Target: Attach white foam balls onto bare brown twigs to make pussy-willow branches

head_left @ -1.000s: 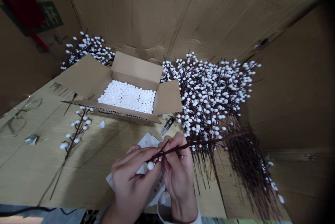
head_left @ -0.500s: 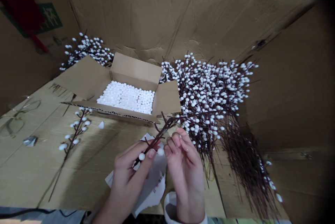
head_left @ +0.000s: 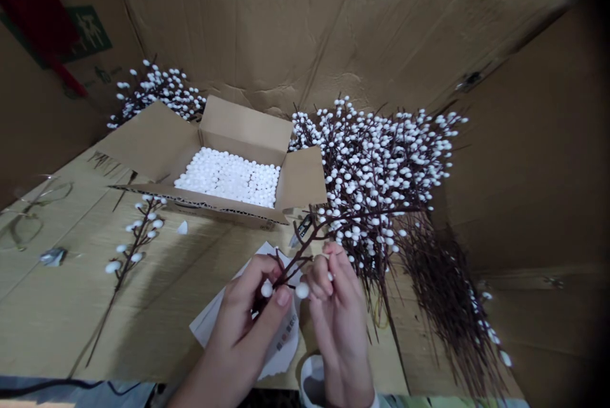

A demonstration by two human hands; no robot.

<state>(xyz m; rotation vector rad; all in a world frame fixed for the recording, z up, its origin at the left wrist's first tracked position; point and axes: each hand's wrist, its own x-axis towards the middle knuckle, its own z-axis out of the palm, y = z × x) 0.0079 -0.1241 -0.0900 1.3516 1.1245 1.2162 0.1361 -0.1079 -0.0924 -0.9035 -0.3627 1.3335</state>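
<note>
My left hand (head_left: 245, 322) is closed around a brown artificial twig (head_left: 305, 254), its thumb and fingers pinching the stem. Bare side shoots point up and to the right from it. Two white balls (head_left: 302, 290) show on the shoots beside my left thumb. Close by on the right, my right hand (head_left: 336, 306) is curled, and a small white ball (head_left: 330, 276) shows among its fingers. Beyond the hands stands an open cardboard box (head_left: 305, 182) filled with white balls (head_left: 229, 173).
A finished-looking berry twig (head_left: 131, 255) lies at left. Bunches of white-berried twigs (head_left: 376, 166) pile up at right, beside a bundle of bare brown stems (head_left: 443, 300). Torn paper (head_left: 281, 351) lies under the hands. Cardboard walls (head_left: 267, 27) surround the table.
My left hand has shifted slightly right with the twig, whose shoots now spread differently. The right hand's fingers have dropped a little, and a white ball now shows among them.
</note>
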